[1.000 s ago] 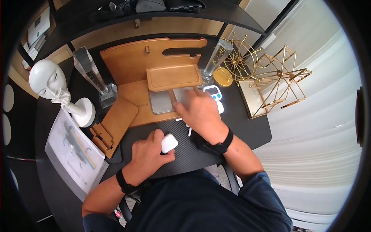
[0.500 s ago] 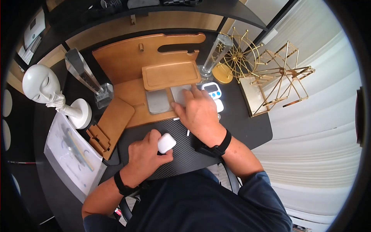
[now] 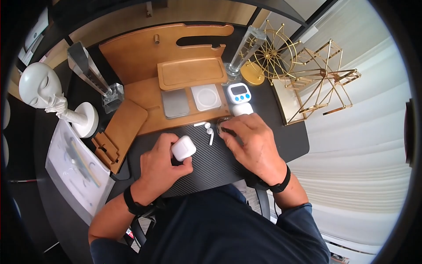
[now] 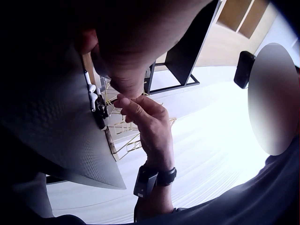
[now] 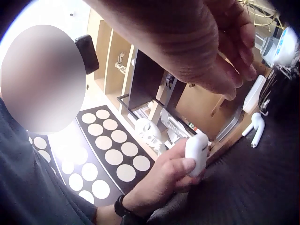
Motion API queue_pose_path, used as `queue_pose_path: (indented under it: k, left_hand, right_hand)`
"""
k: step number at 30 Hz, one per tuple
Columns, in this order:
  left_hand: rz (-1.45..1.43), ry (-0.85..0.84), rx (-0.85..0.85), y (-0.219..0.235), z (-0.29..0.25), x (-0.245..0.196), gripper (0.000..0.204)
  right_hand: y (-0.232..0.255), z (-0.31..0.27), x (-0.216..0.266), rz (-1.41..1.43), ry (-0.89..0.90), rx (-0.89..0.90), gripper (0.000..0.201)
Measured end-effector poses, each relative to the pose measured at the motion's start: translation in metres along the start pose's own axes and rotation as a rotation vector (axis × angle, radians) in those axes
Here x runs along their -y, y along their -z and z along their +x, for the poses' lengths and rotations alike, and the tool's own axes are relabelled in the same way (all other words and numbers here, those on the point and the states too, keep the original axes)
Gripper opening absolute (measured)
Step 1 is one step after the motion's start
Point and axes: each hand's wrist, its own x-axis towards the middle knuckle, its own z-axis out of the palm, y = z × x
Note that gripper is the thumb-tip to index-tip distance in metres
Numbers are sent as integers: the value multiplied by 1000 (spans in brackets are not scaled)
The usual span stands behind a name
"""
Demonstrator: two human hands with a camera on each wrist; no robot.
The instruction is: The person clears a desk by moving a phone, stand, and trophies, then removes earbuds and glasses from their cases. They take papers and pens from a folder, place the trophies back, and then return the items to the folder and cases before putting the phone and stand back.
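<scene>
The two hands work apart from each other above a black textured mat [image 3: 200, 174]. The left hand [image 3: 156, 162] grips a white earbud charging case [image 3: 183, 148] between thumb and fingers, raised over the mat. The right hand [image 3: 257, 145] hovers with its fingers loosely bent beside a small dark, glinting object [image 5: 271, 89] (whether the fingertips touch it, I cannot tell). Two white earbuds lie on the mat between the hands: one earbud [image 3: 202, 125] next to the edge of a wooden desk stand [image 3: 147, 125], the other [image 3: 210, 136] just in front of it. On the stand, a grey square plate [image 3: 176, 104] rests left of a white square with a ring on it [image 3: 206, 97]. A white timer with blue buttons [image 3: 239, 93] sits to their right.
</scene>
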Motion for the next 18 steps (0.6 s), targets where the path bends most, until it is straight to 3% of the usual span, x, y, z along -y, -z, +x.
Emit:
queue_pose_path:
  k: [5, 8, 11, 18]
  left_hand:
    - [-11, -41, -16, 1, 2, 0, 52]
    - [54, -118, -63, 6, 3, 0, 51]
    - [76, -254, -118, 6, 3, 3, 50]
    - [152, -341, -81, 7, 0, 0, 47]
  right_hand:
    - [-13, 3, 13, -17, 99, 44, 20]
    - [-19, 6, 27, 197, 113, 54, 17]
    - [-22, 7, 40, 404, -34, 144, 23]
    - [-31, -6, 51, 646, -377, 256, 20]
